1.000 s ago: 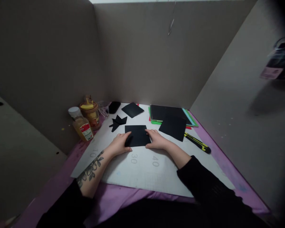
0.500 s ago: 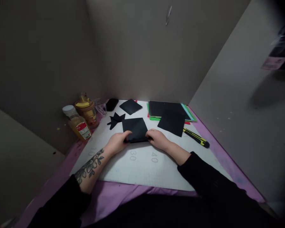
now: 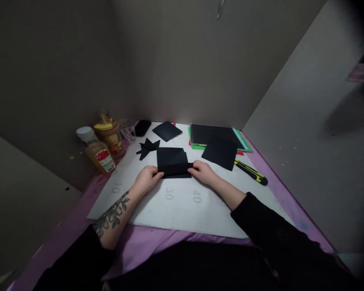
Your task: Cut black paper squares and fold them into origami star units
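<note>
A sheet of black paper [image 3: 171, 156] lies in front of me, its near part turned up into a flap that runs across it. My left hand [image 3: 148, 177] pinches the flap's left end between thumb and fingers. At the right end, my right hand [image 3: 202, 172] grips the same flap. Just beyond my left hand sits a folded black paper shape [image 3: 148, 148] with several points. Another black square of paper [image 3: 221, 152] rests to the right, beyond my right hand. Farther back is a third black square [image 3: 167, 131], set cornerwise.
A white board [image 3: 170, 214] with printed numbers covers the purple cloth [image 3: 145, 246]. On the right are a yellow and black utility knife [image 3: 251, 173] and stacked coloured sheets [image 3: 212, 133]. On the left stand a white-capped bottle [image 3: 98, 153], a lidded cup [image 3: 111, 137] and a dark phone-like object [image 3: 143, 128].
The near part of the black paper has been raised and turned away from me into a flap. Both hands still hold its ends. The camera view has shifted slightly.
</note>
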`<state>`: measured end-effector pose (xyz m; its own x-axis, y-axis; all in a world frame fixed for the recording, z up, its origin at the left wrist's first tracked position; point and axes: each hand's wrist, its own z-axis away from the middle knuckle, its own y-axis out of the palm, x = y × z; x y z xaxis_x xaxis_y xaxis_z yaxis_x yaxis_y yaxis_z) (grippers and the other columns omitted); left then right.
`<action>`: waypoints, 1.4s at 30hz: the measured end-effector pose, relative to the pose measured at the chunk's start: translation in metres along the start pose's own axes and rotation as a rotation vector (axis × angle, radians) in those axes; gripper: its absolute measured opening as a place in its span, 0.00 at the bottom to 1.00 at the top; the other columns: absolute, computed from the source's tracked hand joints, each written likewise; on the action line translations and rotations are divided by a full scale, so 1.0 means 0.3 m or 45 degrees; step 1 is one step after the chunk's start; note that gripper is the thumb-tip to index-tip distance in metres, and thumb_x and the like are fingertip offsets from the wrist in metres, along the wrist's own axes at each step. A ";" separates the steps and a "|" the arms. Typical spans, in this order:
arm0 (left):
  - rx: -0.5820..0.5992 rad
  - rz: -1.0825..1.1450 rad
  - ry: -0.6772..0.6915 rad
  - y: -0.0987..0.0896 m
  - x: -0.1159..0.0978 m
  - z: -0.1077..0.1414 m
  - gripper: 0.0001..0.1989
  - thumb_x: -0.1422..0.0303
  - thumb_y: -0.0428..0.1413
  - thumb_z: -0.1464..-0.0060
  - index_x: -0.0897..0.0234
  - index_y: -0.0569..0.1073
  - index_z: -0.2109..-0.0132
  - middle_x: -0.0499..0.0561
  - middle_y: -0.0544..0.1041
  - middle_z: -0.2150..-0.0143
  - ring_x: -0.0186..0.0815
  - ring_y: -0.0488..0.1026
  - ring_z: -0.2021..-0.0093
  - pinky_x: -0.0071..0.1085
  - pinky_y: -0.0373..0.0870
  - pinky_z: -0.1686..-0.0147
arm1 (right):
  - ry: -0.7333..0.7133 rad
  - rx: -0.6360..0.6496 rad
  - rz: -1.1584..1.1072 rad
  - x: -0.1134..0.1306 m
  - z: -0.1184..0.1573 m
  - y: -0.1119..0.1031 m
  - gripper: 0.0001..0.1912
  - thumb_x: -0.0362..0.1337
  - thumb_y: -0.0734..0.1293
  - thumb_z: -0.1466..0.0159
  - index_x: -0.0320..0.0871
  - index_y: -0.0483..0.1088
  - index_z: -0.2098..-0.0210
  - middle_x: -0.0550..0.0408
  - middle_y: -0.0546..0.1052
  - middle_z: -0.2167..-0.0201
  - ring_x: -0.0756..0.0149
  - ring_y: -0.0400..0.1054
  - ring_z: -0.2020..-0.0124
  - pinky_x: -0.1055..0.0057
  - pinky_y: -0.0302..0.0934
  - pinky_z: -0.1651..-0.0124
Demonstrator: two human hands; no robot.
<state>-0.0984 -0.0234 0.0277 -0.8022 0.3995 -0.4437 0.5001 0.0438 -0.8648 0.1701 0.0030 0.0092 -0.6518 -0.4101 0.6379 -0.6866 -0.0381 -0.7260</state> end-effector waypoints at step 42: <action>0.221 0.326 0.011 -0.064 0.071 -0.168 0.16 0.72 0.46 0.45 0.63 0.77 0.56 0.51 0.79 0.56 0.38 0.73 0.57 0.30 0.66 0.56 | -0.184 0.597 0.269 0.144 -0.299 0.062 0.06 0.33 0.62 0.39 0.43 0.71 0.70 0.57 0.74 0.73 0.68 0.65 0.70 0.74 0.54 0.66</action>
<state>-0.1086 0.0303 0.0468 -0.6541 0.3847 -0.6513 0.6221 -0.2163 -0.7525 0.1002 0.0663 0.0463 -0.6867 -0.5728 0.4475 -0.3062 -0.3305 -0.8928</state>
